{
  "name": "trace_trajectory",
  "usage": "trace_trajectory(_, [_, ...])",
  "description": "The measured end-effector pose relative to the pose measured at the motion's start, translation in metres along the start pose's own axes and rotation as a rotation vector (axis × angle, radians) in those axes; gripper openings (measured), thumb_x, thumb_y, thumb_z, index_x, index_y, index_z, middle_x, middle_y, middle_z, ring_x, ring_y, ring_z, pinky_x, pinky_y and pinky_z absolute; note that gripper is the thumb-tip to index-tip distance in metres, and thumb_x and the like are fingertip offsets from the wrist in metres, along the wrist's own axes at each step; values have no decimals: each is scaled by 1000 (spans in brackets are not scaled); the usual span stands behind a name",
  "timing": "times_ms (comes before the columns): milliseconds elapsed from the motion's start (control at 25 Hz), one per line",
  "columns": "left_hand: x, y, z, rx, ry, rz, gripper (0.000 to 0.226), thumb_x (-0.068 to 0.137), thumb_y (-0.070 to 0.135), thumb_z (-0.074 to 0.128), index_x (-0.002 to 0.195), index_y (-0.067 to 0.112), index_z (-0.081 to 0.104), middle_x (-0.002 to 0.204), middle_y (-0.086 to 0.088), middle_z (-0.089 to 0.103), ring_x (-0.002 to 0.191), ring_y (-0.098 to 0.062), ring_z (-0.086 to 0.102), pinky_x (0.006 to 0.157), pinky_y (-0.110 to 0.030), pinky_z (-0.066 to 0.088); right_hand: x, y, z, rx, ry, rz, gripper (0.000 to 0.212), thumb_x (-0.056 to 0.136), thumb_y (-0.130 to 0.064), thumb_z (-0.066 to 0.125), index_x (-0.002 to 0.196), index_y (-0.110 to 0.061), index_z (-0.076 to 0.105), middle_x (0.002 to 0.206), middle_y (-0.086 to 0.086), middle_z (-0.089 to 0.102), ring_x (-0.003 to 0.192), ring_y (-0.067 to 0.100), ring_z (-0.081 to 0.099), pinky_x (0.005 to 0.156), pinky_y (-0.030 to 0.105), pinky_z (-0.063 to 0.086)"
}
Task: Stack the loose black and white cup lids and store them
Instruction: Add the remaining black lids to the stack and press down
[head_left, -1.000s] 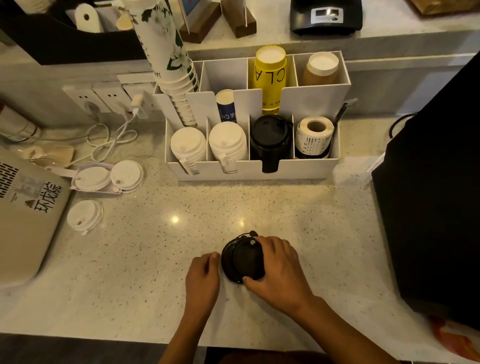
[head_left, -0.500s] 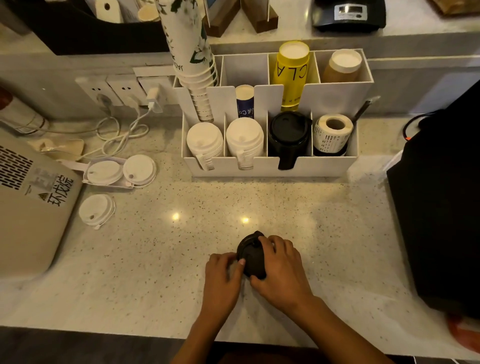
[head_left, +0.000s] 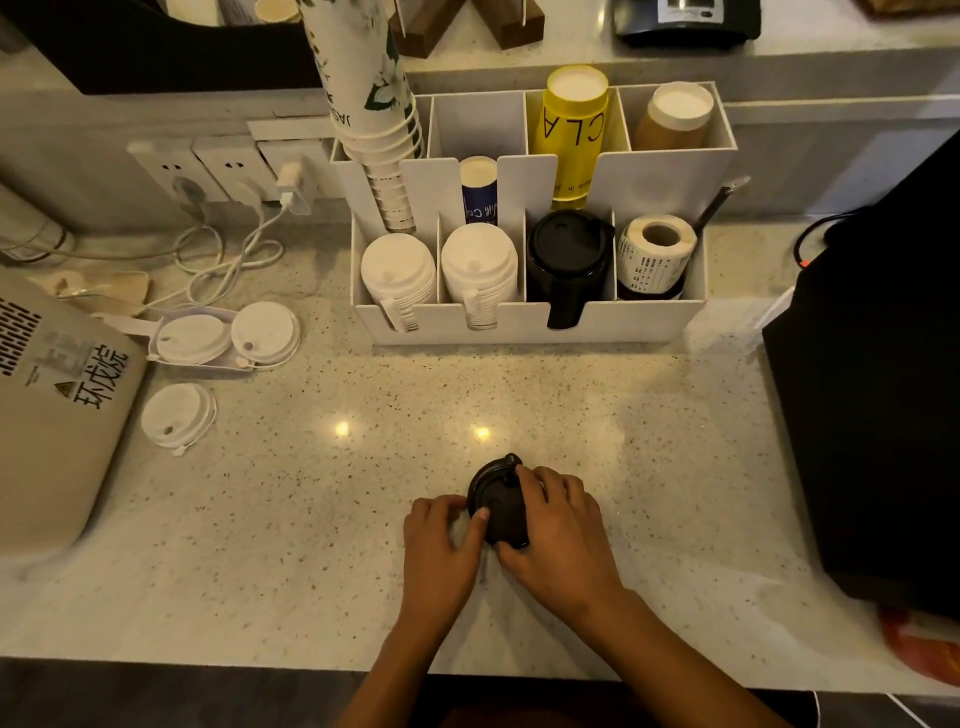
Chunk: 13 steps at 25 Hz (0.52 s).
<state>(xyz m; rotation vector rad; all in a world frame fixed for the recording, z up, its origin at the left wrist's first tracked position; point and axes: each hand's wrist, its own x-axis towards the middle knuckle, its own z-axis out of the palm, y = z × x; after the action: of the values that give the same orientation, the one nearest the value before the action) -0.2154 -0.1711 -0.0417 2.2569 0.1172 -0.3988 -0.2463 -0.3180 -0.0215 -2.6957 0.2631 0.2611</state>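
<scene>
A small stack of black lids (head_left: 496, 506) stands tilted on its edge on the speckled counter, held between both hands. My right hand (head_left: 558, 535) curls over its right side and my left hand (head_left: 441, 540) pinches its left rim with the thumb on the lid face. Three loose white lids lie at the left: two (head_left: 193, 339) (head_left: 265, 332) by a clear tray and one (head_left: 178, 414) nearer me. The white organizer (head_left: 524, 325) at the back holds two rows of white lids (head_left: 399, 273) (head_left: 479, 267) and a row of black lids (head_left: 567, 257).
A beige machine (head_left: 57, 415) sits at the left edge and a black appliance (head_left: 878, 389) at the right. Paper cup stacks (head_left: 374, 114), a label roll (head_left: 655, 249) and cables (head_left: 228, 254) crowd the back. Bare counter (head_left: 363, 493) lies between my hands and the organizer.
The black lids went from lying nearly flat under my right hand to standing tilted on edge. My left hand closed in and now pinches their left rim.
</scene>
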Motion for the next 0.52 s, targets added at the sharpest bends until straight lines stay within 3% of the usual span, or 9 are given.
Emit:
trace_trajectory(240, [7,7,0,-34,6,-100,17,91,36,70,99,22,65,100,4,57,103,-19,55,90,-34,49,2,12,1,31,-37,-59,85,83,-59,59,153,-19,31,147,2,46,129,23,45,105,38,41])
trace_trajectory(440, [12,21,1,8,-25,-142,43,90,49,68,120,19,62,109,-5,57,109,-25,57,97,-44,52,2,15,3,133,-64,-90,86,81,-52,66,152,-24,28,148,0,43,132,20,36,109,34,40])
trace_trajectory(520, [12,23,1,-33,-44,-170,43,90,51,67,119,19,64,113,-7,59,112,-27,58,98,-46,53,-1,18,2,182,-73,-117,86,78,-51,69,150,-26,29,147,-2,43,133,18,34,111,31,38])
